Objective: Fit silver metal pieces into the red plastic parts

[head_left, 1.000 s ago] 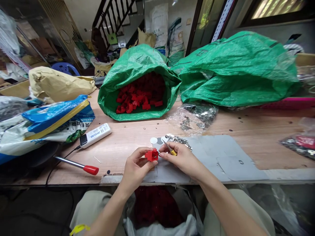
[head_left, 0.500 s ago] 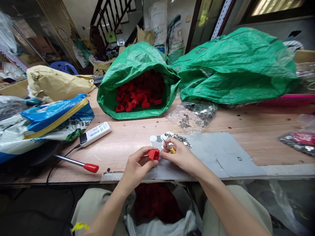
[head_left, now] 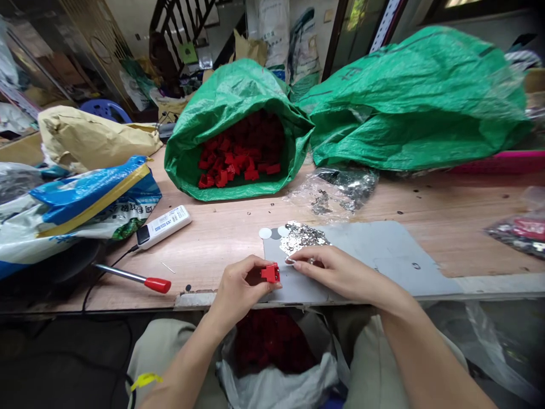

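Observation:
A small red plastic block [head_left: 271, 272] is held between the thumb and fingers of my left hand [head_left: 240, 287], above the left edge of the grey mat [head_left: 374, 255]. To its right, my right hand [head_left: 336, 270] has its thumb and fingertips pinched together, with a small whitish or silvery bit showing at the tips, too small to name. The two hands are apart. Just beyond my right hand lies a pile of small silvery metal pieces [head_left: 300, 236]. No yellow-handled tool shows in the current view.
An open green sack [head_left: 238, 85] holds many red blocks [head_left: 230, 162]. A second green sack [head_left: 417, 108] lies right. A clear bag [head_left: 353, 187] of metal parts sits between. At left are a white device [head_left: 164, 227] and a red-handled lever [head_left: 157, 284]. Red parts [head_left: 272, 343] fill a bag below.
My right hand has moved right, away from the red block, and its yellow-handled tool no longer shows. The red block has turned in my left hand. The view has tilted slightly down.

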{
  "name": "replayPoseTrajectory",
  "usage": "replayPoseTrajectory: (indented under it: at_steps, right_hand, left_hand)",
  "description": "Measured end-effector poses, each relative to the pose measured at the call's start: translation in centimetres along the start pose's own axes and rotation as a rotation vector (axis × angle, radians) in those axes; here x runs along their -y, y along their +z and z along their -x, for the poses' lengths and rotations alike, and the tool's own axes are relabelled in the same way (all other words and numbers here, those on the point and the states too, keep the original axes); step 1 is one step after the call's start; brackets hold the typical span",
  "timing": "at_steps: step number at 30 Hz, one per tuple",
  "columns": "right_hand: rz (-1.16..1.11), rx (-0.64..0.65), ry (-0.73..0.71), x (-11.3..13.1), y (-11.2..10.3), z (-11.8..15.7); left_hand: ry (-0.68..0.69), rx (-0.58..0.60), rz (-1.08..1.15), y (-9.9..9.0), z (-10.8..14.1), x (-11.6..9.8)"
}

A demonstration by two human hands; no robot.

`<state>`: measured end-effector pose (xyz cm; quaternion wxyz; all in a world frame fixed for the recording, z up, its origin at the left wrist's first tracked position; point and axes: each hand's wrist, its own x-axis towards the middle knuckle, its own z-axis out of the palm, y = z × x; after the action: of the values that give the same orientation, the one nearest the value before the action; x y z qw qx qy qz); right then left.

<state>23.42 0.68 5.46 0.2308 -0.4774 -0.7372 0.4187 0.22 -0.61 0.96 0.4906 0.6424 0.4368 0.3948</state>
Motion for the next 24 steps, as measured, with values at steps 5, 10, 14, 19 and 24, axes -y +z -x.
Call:
replayPoseTrajectory:
  at_steps: [5,10,14,19,24]
  right_hand:
    - [0.033,0.111,0.072,0.1,0.0,0.3]
    - [0.053,0.021,0.007,0.2,0.8,-0.3]
    - [0.056,0.016,0.002,0.2,1.1,-0.3]
    - [0.075,0.001,0.018,0.1,1.4,-0.4]
    - [0.093,0.016,0.009,0.1,1.6,-0.7]
  left_hand:
    - [-0.029,-0.002,0.001,0.0,0.0,-0.2]
    - [-0.034,0.000,0.048,0.0,0.0,-0.3]
    - [-0.041,0.006,-0.005,0.0,0.0,-0.3]
    - [-0.042,0.013,-0.078,0.0,0.0,-0.5]
    - [-0.006,0.026,-0.130,-0.2,-0.2,-0.7]
